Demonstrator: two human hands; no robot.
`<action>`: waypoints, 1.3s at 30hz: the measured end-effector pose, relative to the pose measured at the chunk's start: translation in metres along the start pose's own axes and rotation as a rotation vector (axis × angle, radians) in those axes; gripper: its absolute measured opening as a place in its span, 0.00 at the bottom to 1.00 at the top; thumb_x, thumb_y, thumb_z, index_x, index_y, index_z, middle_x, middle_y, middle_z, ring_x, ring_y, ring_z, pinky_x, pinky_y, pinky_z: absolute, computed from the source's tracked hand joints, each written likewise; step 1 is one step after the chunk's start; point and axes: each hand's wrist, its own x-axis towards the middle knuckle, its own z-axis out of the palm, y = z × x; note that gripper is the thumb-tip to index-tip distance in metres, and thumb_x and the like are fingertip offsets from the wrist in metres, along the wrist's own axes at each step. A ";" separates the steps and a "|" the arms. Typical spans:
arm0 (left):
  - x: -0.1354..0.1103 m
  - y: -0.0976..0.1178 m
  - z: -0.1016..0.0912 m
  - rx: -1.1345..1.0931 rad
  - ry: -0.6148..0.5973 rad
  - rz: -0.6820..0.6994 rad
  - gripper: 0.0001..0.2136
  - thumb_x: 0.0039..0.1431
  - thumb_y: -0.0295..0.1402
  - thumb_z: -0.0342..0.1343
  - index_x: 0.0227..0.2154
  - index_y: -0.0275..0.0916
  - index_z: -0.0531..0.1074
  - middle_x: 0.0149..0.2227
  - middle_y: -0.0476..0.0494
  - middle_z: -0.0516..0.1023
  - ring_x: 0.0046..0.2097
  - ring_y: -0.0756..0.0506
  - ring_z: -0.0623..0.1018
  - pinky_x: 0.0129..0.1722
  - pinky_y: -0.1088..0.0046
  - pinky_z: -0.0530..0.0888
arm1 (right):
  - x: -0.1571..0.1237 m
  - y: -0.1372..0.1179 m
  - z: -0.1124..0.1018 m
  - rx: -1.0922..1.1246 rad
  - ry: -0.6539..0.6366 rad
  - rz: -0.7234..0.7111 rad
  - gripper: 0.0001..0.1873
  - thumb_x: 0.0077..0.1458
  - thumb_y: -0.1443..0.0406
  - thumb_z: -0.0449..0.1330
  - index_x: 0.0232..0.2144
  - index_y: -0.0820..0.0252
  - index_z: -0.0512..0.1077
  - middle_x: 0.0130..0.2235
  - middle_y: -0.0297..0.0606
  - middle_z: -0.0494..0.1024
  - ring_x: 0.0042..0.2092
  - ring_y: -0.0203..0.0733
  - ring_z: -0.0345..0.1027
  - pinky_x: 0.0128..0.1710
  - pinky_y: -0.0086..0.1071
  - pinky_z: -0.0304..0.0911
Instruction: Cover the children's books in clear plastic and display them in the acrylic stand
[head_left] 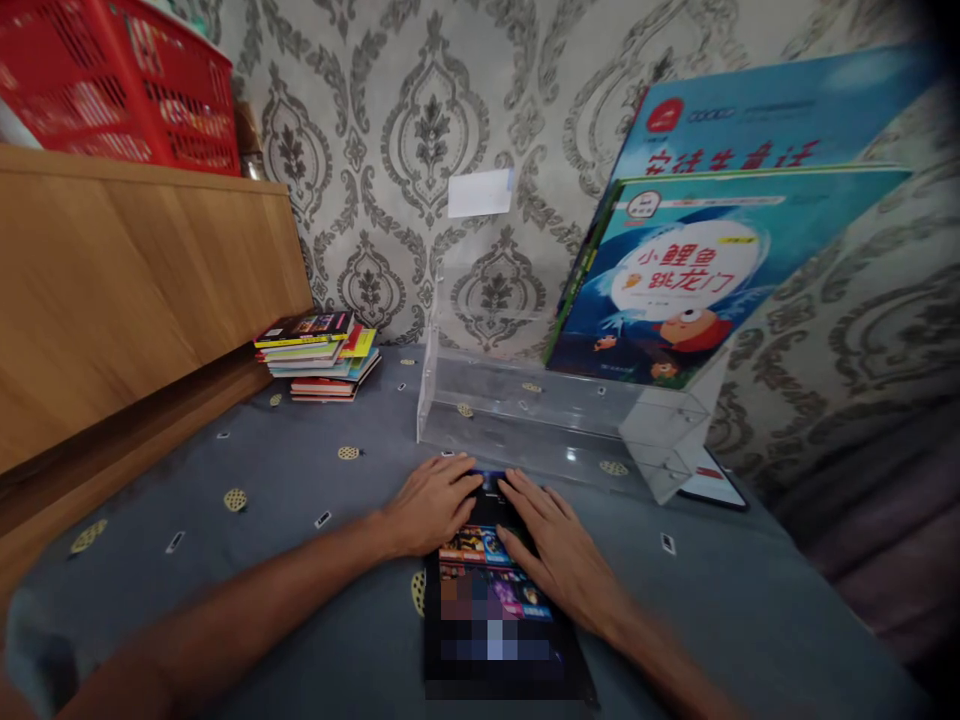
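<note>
Black and glossy-looking, a flat rectangular item (457,555) lies in front of the clear stand, printed or lit with rows of small orange, blue and purple pictures; its lower part is blurred into squares. Whether it is a book or a tablet, I cannot tell. The left hand (439,505) bends its fingers at the upper left edge; whether it grips there I cannot tell. The right hand (551,540) lies across the right side, fingers extended and loose. Beneath spreads grey-blue cloth (285,540) with yellow pineapple motifs. Behind, the stepped, transparent plastic stand (664,425) holds upright, glossy picture books (675,290). Stacked books (319,355) sit beside a smooth wood-grain cabinet (142,280) bearing a slotted red plastic basket (187,95).
</note>
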 end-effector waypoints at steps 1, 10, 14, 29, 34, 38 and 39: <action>0.000 0.001 -0.001 0.027 0.015 -0.004 0.14 0.69 0.32 0.48 0.54 0.38 0.71 0.58 0.37 0.74 0.60 0.40 0.71 0.59 0.56 0.71 | 0.000 -0.002 -0.002 0.000 -0.002 0.007 0.30 0.67 0.53 0.47 0.65 0.62 0.63 0.68 0.49 0.62 0.69 0.53 0.55 0.67 0.54 0.55; -0.002 0.003 0.001 0.150 0.070 0.008 0.11 0.68 0.29 0.49 0.47 0.38 0.74 0.43 0.41 0.76 0.45 0.40 0.75 0.44 0.59 0.75 | 0.000 -0.018 -0.017 0.035 -0.054 0.075 0.30 0.65 0.57 0.52 0.65 0.62 0.63 0.68 0.50 0.62 0.69 0.52 0.53 0.68 0.54 0.51; -0.002 0.001 0.006 0.155 0.122 0.031 0.11 0.68 0.29 0.48 0.47 0.38 0.74 0.42 0.41 0.76 0.44 0.41 0.75 0.43 0.60 0.74 | 0.002 -0.022 -0.029 0.063 -0.113 0.116 0.31 0.64 0.57 0.55 0.64 0.68 0.63 0.68 0.53 0.61 0.70 0.54 0.53 0.69 0.54 0.50; -0.001 0.002 -0.002 0.109 0.064 -0.004 0.11 0.68 0.30 0.47 0.45 0.39 0.74 0.42 0.41 0.76 0.45 0.41 0.74 0.46 0.61 0.74 | 0.001 0.001 -0.004 0.053 0.015 0.008 0.29 0.65 0.55 0.52 0.64 0.62 0.65 0.67 0.50 0.64 0.68 0.54 0.56 0.67 0.56 0.55; -0.002 -0.001 0.000 0.090 0.089 -0.009 0.12 0.69 0.31 0.47 0.46 0.39 0.75 0.43 0.41 0.77 0.45 0.42 0.74 0.47 0.62 0.74 | 0.004 -0.003 -0.009 0.043 -0.013 0.031 0.30 0.65 0.54 0.51 0.64 0.64 0.65 0.67 0.52 0.63 0.69 0.55 0.55 0.67 0.56 0.53; -0.003 -0.001 -0.001 0.090 0.087 -0.031 0.12 0.68 0.30 0.48 0.46 0.39 0.76 0.42 0.42 0.77 0.45 0.43 0.75 0.48 0.63 0.73 | 0.005 -0.010 -0.014 0.046 -0.036 0.047 0.31 0.65 0.55 0.50 0.64 0.66 0.64 0.67 0.53 0.62 0.69 0.54 0.54 0.67 0.55 0.52; -0.004 -0.001 -0.002 0.090 0.087 -0.035 0.12 0.68 0.30 0.48 0.46 0.39 0.76 0.42 0.41 0.77 0.45 0.43 0.75 0.48 0.63 0.73 | 0.005 -0.011 -0.014 0.047 -0.031 0.046 0.30 0.65 0.55 0.50 0.64 0.66 0.64 0.67 0.53 0.62 0.69 0.54 0.54 0.67 0.55 0.52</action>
